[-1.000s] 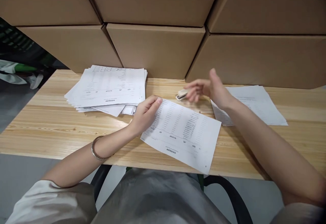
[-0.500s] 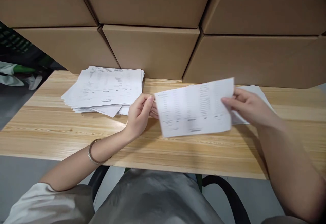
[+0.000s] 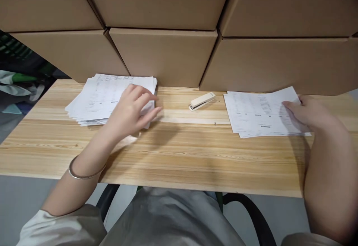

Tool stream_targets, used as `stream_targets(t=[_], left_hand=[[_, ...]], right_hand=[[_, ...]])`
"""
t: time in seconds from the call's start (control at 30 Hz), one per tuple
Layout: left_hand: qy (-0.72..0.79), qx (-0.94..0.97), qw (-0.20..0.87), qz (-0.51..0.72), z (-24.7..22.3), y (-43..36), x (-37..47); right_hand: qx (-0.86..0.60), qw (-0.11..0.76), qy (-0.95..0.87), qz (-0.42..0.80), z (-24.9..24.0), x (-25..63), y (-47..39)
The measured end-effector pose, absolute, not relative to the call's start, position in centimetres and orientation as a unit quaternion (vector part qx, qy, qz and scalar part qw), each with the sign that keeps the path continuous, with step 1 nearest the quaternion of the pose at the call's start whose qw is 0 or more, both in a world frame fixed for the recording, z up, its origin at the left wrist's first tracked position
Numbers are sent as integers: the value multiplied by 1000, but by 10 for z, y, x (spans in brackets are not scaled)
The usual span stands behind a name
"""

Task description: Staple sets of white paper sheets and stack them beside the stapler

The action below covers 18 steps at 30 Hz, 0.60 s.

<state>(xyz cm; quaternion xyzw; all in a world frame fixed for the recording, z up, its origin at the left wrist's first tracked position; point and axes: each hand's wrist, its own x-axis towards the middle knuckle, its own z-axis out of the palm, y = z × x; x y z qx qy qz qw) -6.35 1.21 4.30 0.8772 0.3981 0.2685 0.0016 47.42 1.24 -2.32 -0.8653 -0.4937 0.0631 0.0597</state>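
On the right side of the table, my right hand (image 3: 304, 113) pinches the right edge of a printed paper sheet (image 3: 260, 108). That sheet lies over other paper, whose edges peek out below it. My left hand (image 3: 132, 109) is over the right part of a thick, uneven stack of printed sheets (image 3: 97, 93), fingers apart and holding nothing. Whether its fingertips touch the stack is not plain. Between the two piles lies a cream stapler (image 3: 201, 101), with neither hand on it.
Cardboard boxes (image 3: 163, 55) stand stacked in two rows along the back of the wooden table (image 3: 179, 156). Black chair armrests (image 3: 251, 212) show below the front edge. Left of the table, cloth-like items (image 3: 16, 89) lie lower down.
My right hand has carried the sheet rightward and down onto the right-hand paper. The left hand has let go of it and moved left over the stack. The stapler has come into view.
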Motion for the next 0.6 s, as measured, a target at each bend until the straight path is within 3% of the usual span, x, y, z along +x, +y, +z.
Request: stream_targets(t=[0.17, 0.33, 0.53, 0.6], left_hand=[[492, 862, 113, 49, 50, 29, -99], [502, 848, 167, 19, 52, 32, -110], [504, 843, 188, 19, 60, 28, -113], [498, 844, 196, 30, 63, 26, -115]], right_hand=[[-887, -4, -457, 72, -22, 465, 19], [-904, -2, -427, -30, -20, 439, 18], [-814, 196, -483, -256, 7, 379, -2], [-741, 260, -567, -247, 20, 342, -15]])
